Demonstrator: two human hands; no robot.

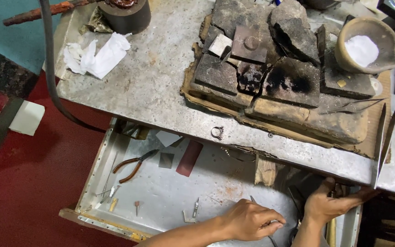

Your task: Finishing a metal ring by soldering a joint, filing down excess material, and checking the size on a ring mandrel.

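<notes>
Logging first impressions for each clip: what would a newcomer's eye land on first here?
Probably the scorched, blackened bricks piled on the metal bench, with a clay bowl of white powder at their right. Below, both hands, left hand and right hand, reach into an open drawer where pliers lie.

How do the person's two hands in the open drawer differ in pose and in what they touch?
The left hand is curled into a loose fist, fingers bent down onto thin tools on the drawer floor. The right hand is stretched flatter, fingers pointing right under the table edge. The left hand lies further out in the drawer; the right hand lies in shadow, near a wooden handle. Both are bare and reach in from the bottom of the picture.
</notes>
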